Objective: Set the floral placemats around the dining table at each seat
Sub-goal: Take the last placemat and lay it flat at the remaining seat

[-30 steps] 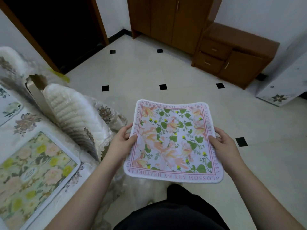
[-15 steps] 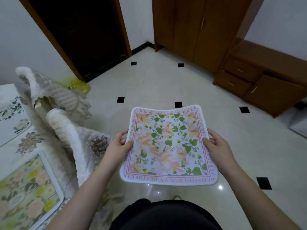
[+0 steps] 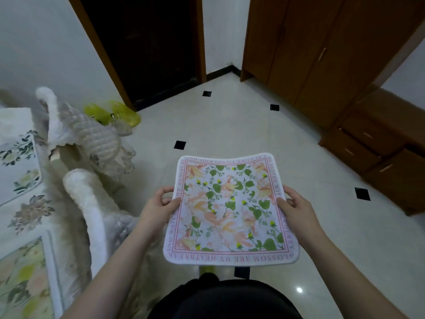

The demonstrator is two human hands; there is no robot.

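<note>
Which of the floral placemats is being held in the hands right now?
The pink-bordered placemat with lettering, gripped by left hand and right hand. The green-yellow placemat lies on the table.

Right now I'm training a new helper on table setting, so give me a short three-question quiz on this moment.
1. True or false: the pink-bordered placemat already lies flat on the dining table.
2. Which grip is on the placemat?
A. The left hand alone
B. The right hand alone
C. Both hands, one at each side edge
3. Fill in: the placemat with yellow flowers on the table lies to the person's ____.

Key: 1 false, it is held above the tiled floor; 2 C; 3 left.
</note>
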